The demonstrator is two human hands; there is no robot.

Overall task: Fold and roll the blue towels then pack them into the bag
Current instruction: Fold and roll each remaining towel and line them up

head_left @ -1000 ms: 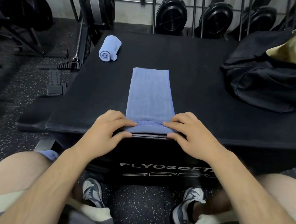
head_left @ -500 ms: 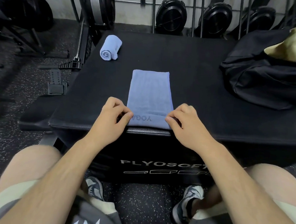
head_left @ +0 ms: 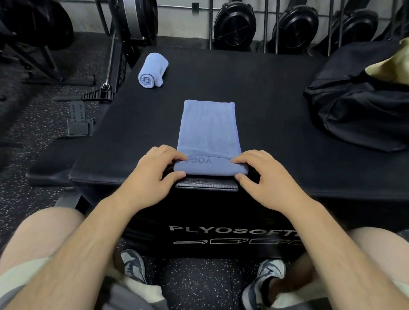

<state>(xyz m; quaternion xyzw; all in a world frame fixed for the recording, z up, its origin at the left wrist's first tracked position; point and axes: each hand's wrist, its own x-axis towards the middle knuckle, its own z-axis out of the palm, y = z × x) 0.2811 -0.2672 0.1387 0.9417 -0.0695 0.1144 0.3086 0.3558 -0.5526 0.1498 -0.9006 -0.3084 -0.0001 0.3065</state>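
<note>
**Both hands at the near end of a folded blue towel**

A folded blue towel [head_left: 209, 131] lies lengthwise on the black worktop [head_left: 273, 111], its near end turned over into a short roll at the worktop's near edge. The turned-over part shows the word "YOGA" upside down. The left hand [head_left: 154, 173] grips the roll's left end, fingers curled over the top and thumb at the near side. The right hand [head_left: 264, 180] grips the right end the same way, fingers on top and thumb below.

A second blue towel, already rolled [head_left: 153, 70], sits at the far left corner of the worktop, well apart from the flat one. A black bag [head_left: 369, 102] rests on the far right of the worktop, its top open with a pale yellow-beige cloth [head_left: 400, 61] showing inside.

The worktop's front face reads "PLYOSOFT". The person's knees and two grey-and-white shoes [head_left: 133, 265] show below, on speckled black flooring [head_left: 28, 192]. Black gym equipment [head_left: 235, 25] stands along the far wall.
</note>
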